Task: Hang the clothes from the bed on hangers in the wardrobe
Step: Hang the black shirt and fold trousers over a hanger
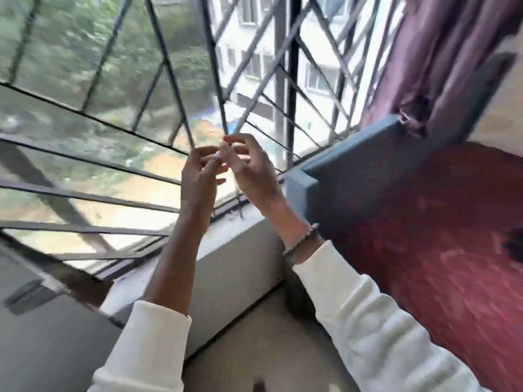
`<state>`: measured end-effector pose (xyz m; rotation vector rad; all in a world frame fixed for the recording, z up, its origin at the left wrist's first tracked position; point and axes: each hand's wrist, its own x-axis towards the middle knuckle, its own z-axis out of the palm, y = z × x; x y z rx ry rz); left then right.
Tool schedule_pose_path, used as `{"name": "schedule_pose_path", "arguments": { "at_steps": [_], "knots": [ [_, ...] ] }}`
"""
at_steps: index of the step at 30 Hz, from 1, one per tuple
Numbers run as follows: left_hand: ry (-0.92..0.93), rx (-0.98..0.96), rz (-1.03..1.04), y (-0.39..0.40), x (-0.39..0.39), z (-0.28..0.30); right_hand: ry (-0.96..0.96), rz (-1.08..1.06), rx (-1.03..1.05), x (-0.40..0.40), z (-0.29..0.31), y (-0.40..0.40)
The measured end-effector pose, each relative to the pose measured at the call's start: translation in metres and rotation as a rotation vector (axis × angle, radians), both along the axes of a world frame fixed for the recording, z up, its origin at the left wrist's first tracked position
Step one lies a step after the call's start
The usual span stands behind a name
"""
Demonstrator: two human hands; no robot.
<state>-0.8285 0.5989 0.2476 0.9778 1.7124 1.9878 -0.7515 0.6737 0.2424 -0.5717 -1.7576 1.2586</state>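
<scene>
A barred window [141, 108] fills the upper left and centre of the frame, a maroon curtain [441, 52] hangs at the upper right, and the bed [424, 222] with its red cover and blue headboard [353, 165] lies at the right. Both hands are raised together at centre before the bars, fingertips touching: the left hand [202, 171] and right hand [249, 165] have loosely curled fingers, and motion blur hides whether they pinch anything. No clothes can be made out on the bed.

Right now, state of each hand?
Left hand: raised by the window grille, fingers loosely curled, fingertips meeting the right's; any grip cannot be told.
Right hand: the same, fingers relaxed; frame too blurred to tell.
</scene>
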Motion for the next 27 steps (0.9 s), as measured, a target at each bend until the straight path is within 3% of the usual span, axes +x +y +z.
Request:
{"name": "schedule_pose_path", "arguments": {
  "at_steps": [5, 10, 15, 19, 27],
  "knots": [
    [-0.117, -0.261, -0.511, 0.143, 0.146, -0.098, -0.172, -0.457, -0.223, 0.171, -0.102, 0.099],
    [0.008, -0.567, -0.943, 0.242, 0.275, -0.193, -0.253, -0.879, -0.36, 0.321, -0.192, 0.153],
    [0.06, -0.701, -1.265, 0.298, 0.39, -0.252, -0.48, -1.241, -0.457, 0.435, -0.233, 0.156],
    [0.12, -0.795, -1.462, 0.319, 0.472, -0.278, -0.618, -1.381, -0.518, 0.493, -0.247, 0.149],
    [0.101, -0.982, -1.65, 0.344, 0.603, -0.319, -0.621, -1.498, -0.688, 0.604, -0.294, 0.163]
  ]
}}
